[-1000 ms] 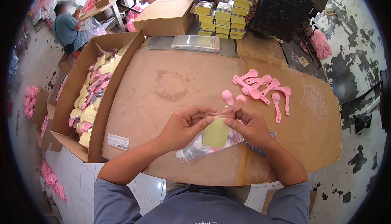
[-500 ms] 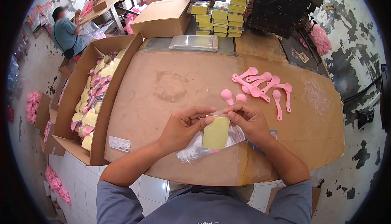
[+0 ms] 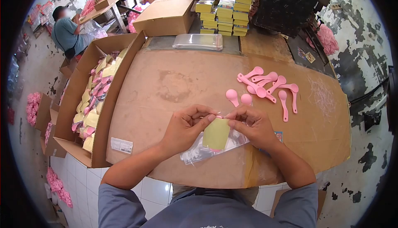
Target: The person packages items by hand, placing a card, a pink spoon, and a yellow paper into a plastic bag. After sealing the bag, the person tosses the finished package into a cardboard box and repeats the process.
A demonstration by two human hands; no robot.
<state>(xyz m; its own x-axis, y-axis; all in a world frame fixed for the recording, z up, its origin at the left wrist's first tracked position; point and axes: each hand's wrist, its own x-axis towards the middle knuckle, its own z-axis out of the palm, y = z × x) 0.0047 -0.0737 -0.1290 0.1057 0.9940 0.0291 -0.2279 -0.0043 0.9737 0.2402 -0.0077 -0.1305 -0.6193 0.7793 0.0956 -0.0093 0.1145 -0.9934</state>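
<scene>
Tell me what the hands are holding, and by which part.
Both hold one clear bag with a yellow card: the left hand pinches its top edge at the left corner, the right hand at the right corner.

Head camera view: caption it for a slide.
Left hand and right hand pinch a yellow-carded clear packet; pink spoons lie beyond.

Left grip [image 3: 185, 129]: knuckles up, fingers curled, thumb and forefinger pinched tight at tips. Right grip [image 3: 253, 125]: mirrored pinch, fingertips [image 3: 231, 124] almost meeting those of left. Forearms bare, angled inward from lower frame, elbows out, wrists near straight. Grey sleeves cover upper arms.
</scene>
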